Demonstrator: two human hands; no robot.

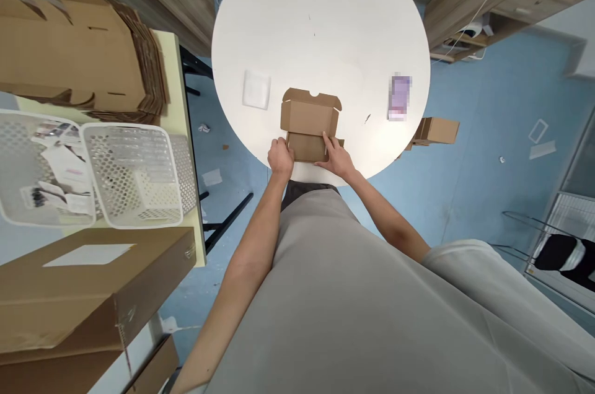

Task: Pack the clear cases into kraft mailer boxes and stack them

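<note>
A small brown cardboard box (309, 118) lies at the near edge of the round white table (325, 16), its lid raised and tilted away from me. My left hand (281, 158) is closed around the box's left side wall, fingers curled. On the right side wall rests my right hand (338, 157), thumb and fingers gripping the wall. Some of the side flaps are hidden under my hands. Left of the box is a square whitish translucent packet (256, 90). A blurred purple item (399, 96) lies toward the table's right edge.
On the left, a side table (199, 245) bears a stack of flat cardboard blanks (74, 47), a white basket (139, 183) and another basket with packets (60, 177). A large carton (83, 282) is at lower left. A cardboard box (439, 131) sits below the table's right edge.
</note>
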